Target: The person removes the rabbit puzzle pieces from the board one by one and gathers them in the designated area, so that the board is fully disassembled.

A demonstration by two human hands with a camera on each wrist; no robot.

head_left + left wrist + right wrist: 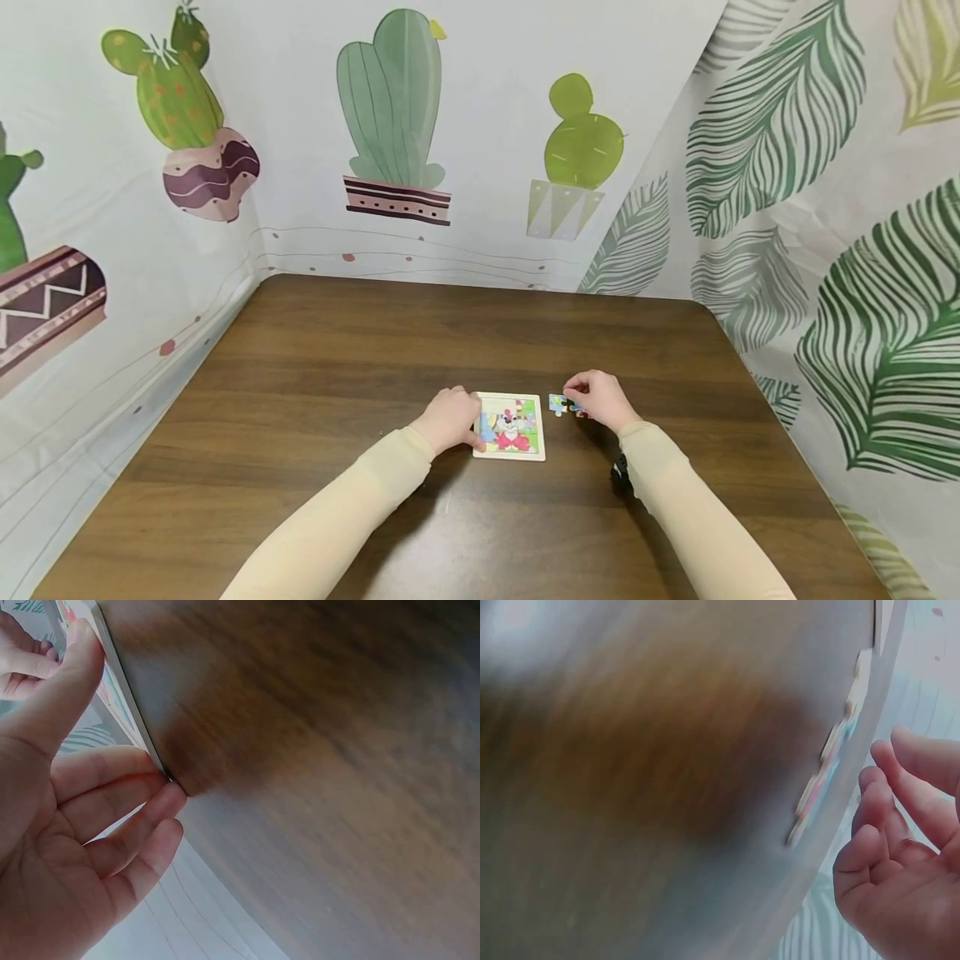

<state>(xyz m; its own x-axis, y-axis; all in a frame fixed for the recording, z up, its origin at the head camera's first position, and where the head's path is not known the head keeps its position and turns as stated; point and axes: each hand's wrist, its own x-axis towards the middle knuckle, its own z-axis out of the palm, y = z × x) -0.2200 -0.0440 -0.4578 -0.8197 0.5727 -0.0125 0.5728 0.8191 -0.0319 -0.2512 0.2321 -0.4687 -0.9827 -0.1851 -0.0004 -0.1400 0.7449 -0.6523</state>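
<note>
A square jigsaw puzzle tray (510, 457) with a pale frame lies on the table, showing a red-and-white cartoon animal. My left hand (452, 418) holds the tray along its left side. In the left wrist view its thumb (84, 645) lies on the edge, and the other fingers bend at the far corner. Right of the tray, loose jigsaw pieces (557, 404) lie in a row. My right hand (604, 400) hovers over them, partly covering them. From the right wrist, its fingers (862, 855) look loosely bent, thumb and index close together, nothing visible between them, apart from the pieces (829, 742).
The brown wooden table (360, 333) extends around the tray. Printed cloth (300, 108) with cacti and leaves hangs behind and at both sides. A black band (621, 473) shows at the right wrist.
</note>
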